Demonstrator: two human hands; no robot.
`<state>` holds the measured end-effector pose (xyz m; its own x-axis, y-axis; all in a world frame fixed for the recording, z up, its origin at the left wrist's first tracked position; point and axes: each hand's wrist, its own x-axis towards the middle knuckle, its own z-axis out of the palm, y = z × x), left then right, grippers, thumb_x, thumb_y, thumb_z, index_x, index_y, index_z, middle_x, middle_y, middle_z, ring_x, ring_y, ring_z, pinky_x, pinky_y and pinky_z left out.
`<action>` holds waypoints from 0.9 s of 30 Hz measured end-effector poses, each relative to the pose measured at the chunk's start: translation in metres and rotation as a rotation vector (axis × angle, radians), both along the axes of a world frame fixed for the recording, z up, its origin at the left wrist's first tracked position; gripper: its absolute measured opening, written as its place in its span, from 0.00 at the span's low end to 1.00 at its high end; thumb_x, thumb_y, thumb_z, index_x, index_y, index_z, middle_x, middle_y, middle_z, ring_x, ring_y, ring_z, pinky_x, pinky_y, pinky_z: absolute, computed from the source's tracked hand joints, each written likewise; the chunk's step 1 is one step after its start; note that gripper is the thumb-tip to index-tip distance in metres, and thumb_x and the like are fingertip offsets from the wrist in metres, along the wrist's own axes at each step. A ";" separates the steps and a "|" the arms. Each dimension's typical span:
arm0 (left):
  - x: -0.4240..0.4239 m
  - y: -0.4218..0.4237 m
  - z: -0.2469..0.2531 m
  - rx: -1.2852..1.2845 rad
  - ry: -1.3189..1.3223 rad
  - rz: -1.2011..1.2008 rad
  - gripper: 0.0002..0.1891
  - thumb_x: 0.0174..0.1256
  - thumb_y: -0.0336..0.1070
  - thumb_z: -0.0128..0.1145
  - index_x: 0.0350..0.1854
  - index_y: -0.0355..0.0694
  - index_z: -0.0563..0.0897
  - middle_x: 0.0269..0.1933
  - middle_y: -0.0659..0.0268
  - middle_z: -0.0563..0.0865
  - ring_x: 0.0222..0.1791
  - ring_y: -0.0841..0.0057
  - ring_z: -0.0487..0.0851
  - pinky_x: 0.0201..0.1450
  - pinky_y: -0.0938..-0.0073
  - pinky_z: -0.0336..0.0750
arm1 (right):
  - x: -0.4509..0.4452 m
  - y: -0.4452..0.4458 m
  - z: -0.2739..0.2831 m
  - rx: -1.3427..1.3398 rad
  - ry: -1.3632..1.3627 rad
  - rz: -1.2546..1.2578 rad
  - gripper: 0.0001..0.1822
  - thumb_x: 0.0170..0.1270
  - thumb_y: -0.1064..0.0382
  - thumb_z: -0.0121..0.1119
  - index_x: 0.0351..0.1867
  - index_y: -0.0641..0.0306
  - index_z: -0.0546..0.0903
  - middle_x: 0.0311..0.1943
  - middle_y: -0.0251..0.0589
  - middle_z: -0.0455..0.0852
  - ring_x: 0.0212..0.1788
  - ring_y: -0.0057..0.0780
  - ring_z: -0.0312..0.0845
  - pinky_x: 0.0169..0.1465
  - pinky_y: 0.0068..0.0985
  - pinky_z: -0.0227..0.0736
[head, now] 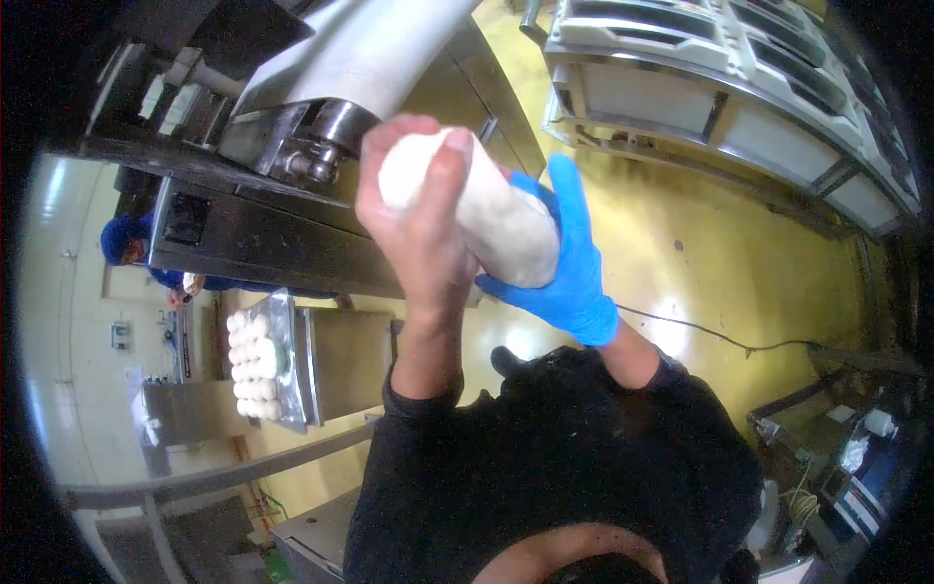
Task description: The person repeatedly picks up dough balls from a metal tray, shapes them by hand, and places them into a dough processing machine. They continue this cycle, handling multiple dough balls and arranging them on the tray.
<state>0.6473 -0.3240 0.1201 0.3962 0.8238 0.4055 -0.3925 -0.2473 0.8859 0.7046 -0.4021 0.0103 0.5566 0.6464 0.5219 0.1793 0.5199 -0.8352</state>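
Observation:
A thick, smooth cylinder of pale dough [503, 219] is held between my hands in front of my chest. My left hand [419, 197], bare, wraps around its upper left end, the thumb lying over the rounded tip. Around the lower right end curves my right hand [573, 270] in a blue glove, thumb below the dough and fingers on the far side, partly hidden. Behind my left hand is a metal machine part with a round fitting [317, 160], beneath a pale, wide chute or cover [365, 58].
Rounded dough pieces [252, 365] lie on a metal tray [292, 394] at left. A person in blue [128, 241] stands beyond the steel machine body [277, 255]. White trays [642, 36] top a metal rack at upper right. A cable [700, 330] crosses the yellow floor.

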 end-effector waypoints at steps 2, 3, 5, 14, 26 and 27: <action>0.007 0.014 0.002 0.068 0.021 0.071 0.16 0.60 0.25 0.64 0.49 0.34 0.75 0.36 0.58 0.84 0.32 0.73 0.85 0.35 0.75 0.80 | 0.011 -0.002 0.010 -0.105 0.054 0.113 0.61 0.44 0.60 0.82 0.76 0.65 0.52 0.67 0.51 0.71 0.66 0.38 0.71 0.67 0.33 0.67; 0.011 0.019 0.003 0.101 0.028 0.103 0.18 0.59 0.24 0.66 0.50 0.35 0.76 0.37 0.60 0.84 0.35 0.75 0.85 0.39 0.78 0.79 | 0.016 -0.003 0.011 -0.159 0.078 0.165 0.61 0.44 0.61 0.82 0.77 0.65 0.52 0.67 0.50 0.71 0.66 0.37 0.71 0.68 0.33 0.67; 0.013 0.020 0.004 0.135 0.129 0.048 0.23 0.57 0.27 0.69 0.55 0.35 0.76 0.40 0.61 0.84 0.40 0.78 0.83 0.44 0.81 0.77 | 0.023 -0.008 0.007 -0.114 0.116 0.184 0.60 0.43 0.62 0.82 0.76 0.65 0.53 0.68 0.48 0.69 0.68 0.37 0.69 0.69 0.33 0.65; 0.017 0.004 -0.008 0.393 0.172 -0.137 0.48 0.51 0.39 0.75 0.72 0.32 0.59 0.58 0.50 0.75 0.60 0.62 0.74 0.61 0.63 0.74 | 0.038 -0.014 0.004 0.003 0.273 0.080 0.53 0.43 0.65 0.82 0.72 0.66 0.62 0.69 0.45 0.69 0.69 0.35 0.66 0.71 0.33 0.61; 0.011 -0.031 -0.006 1.111 0.422 0.331 0.17 0.45 0.27 0.75 0.40 0.37 0.87 0.37 0.61 0.84 0.38 0.65 0.81 0.40 0.69 0.74 | 0.046 -0.017 0.023 0.044 0.339 0.044 0.41 0.50 0.67 0.77 0.67 0.64 0.71 0.58 0.44 0.80 0.59 0.30 0.77 0.62 0.27 0.70; 0.011 -0.032 -0.005 1.128 0.435 0.330 0.16 0.45 0.27 0.75 0.40 0.37 0.87 0.37 0.61 0.84 0.38 0.65 0.81 0.40 0.69 0.74 | 0.045 -0.017 0.022 0.042 0.375 0.042 0.41 0.49 0.67 0.77 0.67 0.64 0.71 0.57 0.44 0.81 0.59 0.30 0.77 0.62 0.27 0.70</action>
